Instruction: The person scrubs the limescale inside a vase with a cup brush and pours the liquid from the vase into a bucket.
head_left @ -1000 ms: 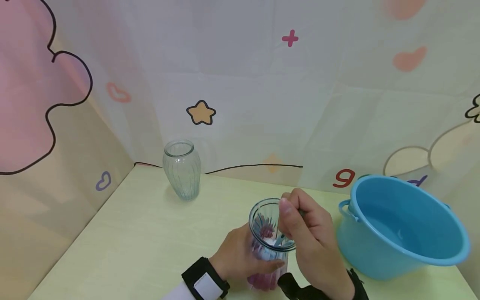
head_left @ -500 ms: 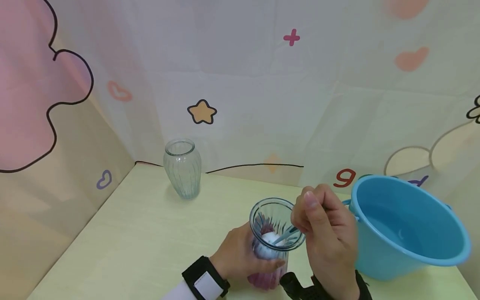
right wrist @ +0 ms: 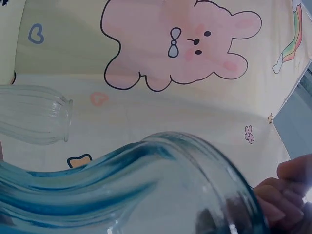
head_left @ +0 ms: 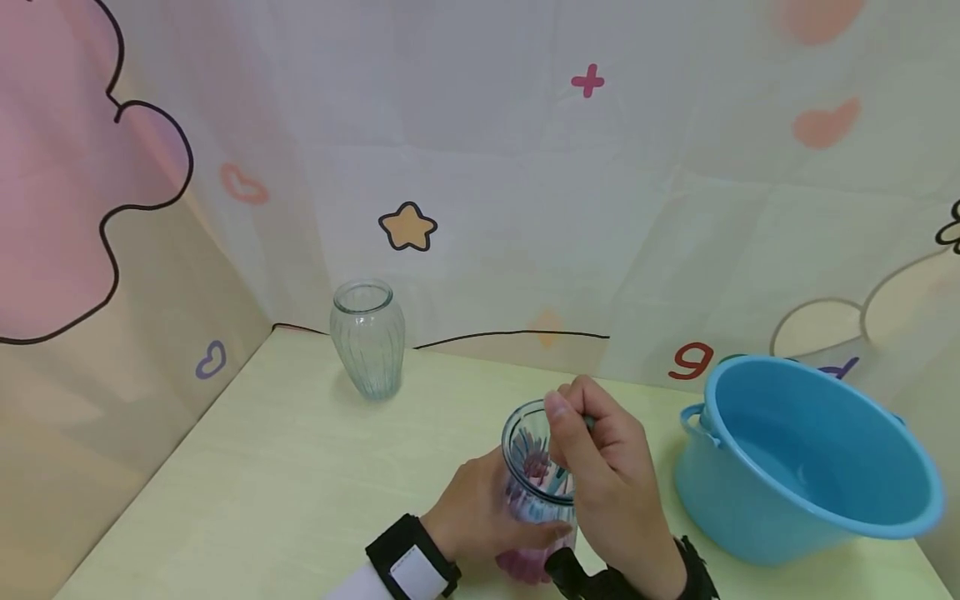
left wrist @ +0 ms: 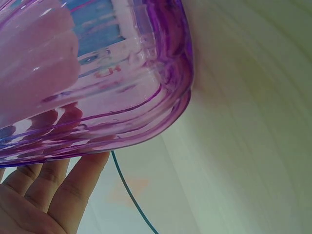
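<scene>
A ribbed glass vase (head_left: 522,568), blue toward the rim and purple at the base, leans in my left hand (head_left: 476,510). The left wrist view shows that hand's fingers (left wrist: 78,187) against the purple base (left wrist: 141,117). Over the vase mouth, my right hand (head_left: 611,479) grips the handle of a bottle brush (head_left: 557,480), its fingers curled. The blue-grey handle slants down into the vase; its white head is mostly hidden by glass and hand. In the right wrist view, the curled right hand (right wrist: 285,197) is beside the bluish rim.
A second, clear ribbed vase (head_left: 367,350) stands at the back left of the pale table (head_left: 247,500). To the right is a light blue bucket (head_left: 738,500) with a wide rim. A printed cloth (head_left: 480,167) hangs behind the table.
My right hand rises to the right with the brush half a second ago, then comes back left and down, the brush deeper in the vase now. The left hand keeps its hold.
</scene>
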Tool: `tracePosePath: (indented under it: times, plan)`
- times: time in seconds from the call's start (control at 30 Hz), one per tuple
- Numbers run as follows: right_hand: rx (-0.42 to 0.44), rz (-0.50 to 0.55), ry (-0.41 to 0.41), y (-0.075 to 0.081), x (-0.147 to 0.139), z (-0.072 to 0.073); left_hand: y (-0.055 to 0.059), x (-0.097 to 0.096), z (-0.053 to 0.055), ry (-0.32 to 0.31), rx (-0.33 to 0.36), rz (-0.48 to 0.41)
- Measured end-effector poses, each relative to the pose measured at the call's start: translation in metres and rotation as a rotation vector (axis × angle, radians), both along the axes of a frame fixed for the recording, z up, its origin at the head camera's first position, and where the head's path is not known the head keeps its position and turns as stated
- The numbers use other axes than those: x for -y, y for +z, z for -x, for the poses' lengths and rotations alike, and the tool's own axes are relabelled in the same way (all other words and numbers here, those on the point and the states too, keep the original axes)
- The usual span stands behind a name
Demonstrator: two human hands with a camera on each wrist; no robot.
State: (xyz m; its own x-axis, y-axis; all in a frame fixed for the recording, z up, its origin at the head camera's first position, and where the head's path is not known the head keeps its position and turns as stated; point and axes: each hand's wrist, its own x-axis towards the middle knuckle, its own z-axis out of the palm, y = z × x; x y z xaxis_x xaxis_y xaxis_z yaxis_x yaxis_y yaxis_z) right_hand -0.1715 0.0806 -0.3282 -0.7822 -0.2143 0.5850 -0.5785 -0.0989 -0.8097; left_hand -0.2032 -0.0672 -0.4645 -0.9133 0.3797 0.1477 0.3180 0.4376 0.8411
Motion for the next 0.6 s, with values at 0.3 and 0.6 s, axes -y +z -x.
tracePosePath:
  times: [0.3, 0.6]
  plan:
    - [0.074, -0.120, 0.090, 0.0001, 0.0002, -0.0012, -0.0014, 0.0011, -0.0011, -0.013, -0.013, 0.005]
    - [0.123, -0.250, 0.089, 0.0022, -0.0010, -0.0018, -0.0033, 0.0018, -0.0011, -0.026, -0.050, 0.019]
